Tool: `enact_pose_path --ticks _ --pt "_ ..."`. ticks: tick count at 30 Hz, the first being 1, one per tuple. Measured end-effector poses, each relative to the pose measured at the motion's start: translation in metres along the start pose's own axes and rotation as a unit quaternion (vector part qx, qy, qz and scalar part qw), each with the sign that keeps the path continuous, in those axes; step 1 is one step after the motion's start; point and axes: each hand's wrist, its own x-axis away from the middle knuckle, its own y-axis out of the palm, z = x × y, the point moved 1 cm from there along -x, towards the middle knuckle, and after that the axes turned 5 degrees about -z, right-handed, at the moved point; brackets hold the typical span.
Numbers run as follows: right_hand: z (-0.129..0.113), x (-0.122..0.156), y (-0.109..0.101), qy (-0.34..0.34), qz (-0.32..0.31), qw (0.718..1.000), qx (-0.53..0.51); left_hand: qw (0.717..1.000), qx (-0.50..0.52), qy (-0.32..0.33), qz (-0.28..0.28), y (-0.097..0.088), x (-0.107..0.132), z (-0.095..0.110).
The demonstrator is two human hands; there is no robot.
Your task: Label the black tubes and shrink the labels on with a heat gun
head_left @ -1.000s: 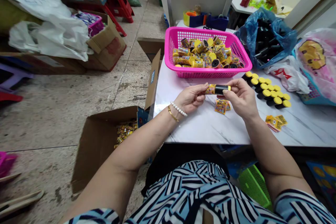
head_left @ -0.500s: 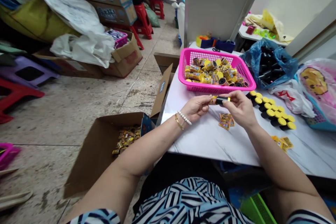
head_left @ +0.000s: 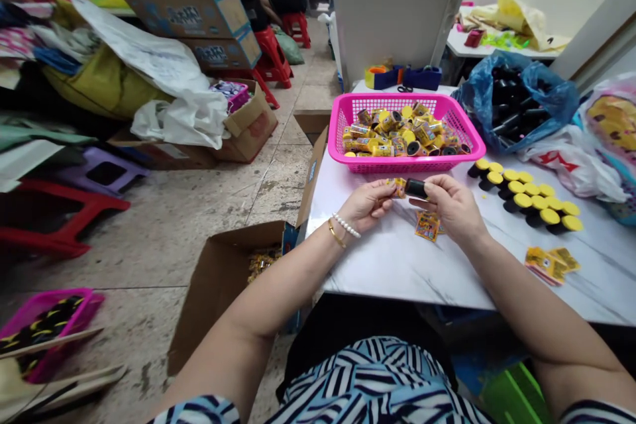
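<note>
The white marble-patterned desk (head_left: pixel 397 271) looks smooth and glossy. The black plastic tube (head_left: pixel 415 188) between my fingers has a smooth, faint sheen, and the yellow printed wrapper (head_left: pixel 399 187) looks like glossy paper. The bright pink plastic mesh basket (head_left: pixel 407 166) is shiny, the thin blue plastic bag (head_left: pixel 559 96) crinkled, and the brown cardboard box (head_left: pixel 209 278) matt and rough.

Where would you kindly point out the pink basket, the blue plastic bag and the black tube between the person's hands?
Pink basket (head_left: pixel 397 165): head view, front wall.
Blue plastic bag (head_left: pixel 559 103): head view, right side.
Black tube (head_left: pixel 415 188): head view, middle of its body.
</note>
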Motion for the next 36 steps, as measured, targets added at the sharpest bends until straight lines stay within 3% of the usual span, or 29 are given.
enact_pose_path --ticks 12,16,19,21,25,29,32,36 --pt "0.001 -0.004 -0.004 -0.026 0.011 0.999 0.020 0.996 0.077 -0.048 -0.006 0.000 -0.004 -0.004" --pt "0.002 -0.002 -0.002 -0.017 -0.002 0.999 0.050 0.995 0.082 -0.055 -0.002 0.003 -0.001 -0.001" --pt "0.005 -0.001 -0.003 -0.049 0.008 0.993 0.108 0.995 0.082 -0.056 -0.004 0.003 -0.001 -0.002" --pt "0.006 0.001 -0.004 -0.099 0.025 0.977 0.188 0.995 0.081 -0.056 -0.010 0.002 -0.002 -0.003" --pt "0.007 0.008 -0.004 -0.191 0.057 0.916 0.348 0.996 0.070 -0.050 -0.024 -0.002 -0.004 -0.004" --pt "0.005 0.007 -0.009 -0.231 0.064 0.886 0.396 1.000 0.016 0.009 -0.022 -0.006 -0.004 -0.005" --pt "0.006 0.002 -0.015 -0.233 0.031 0.899 0.368 0.998 -0.008 0.053 -0.025 -0.007 -0.002 -0.005" --pt "0.012 -0.003 -0.017 -0.204 -0.025 0.940 0.270 0.999 -0.001 0.037 -0.034 -0.005 -0.002 -0.005"
